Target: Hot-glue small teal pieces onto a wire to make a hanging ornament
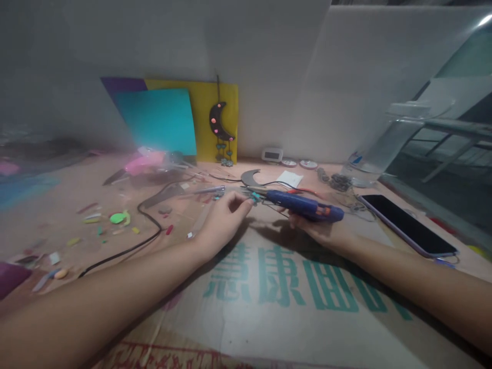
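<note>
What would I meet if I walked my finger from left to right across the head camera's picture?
Bright green disc → small red piece → left hand → blue glue gun → phone with a dark screen.

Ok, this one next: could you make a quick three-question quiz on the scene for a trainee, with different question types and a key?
1. Which hand holds the blue glue gun?
2. True or false: the phone lies at the left edge of the picture.
3. Fill in the blank: the dark ornament with pink dots, seen against the yellow sheet, is shaped like a ____.

Key
1. The right hand.
2. False; it lies on the right side, screen dark.
3. Crescent moon.
</note>
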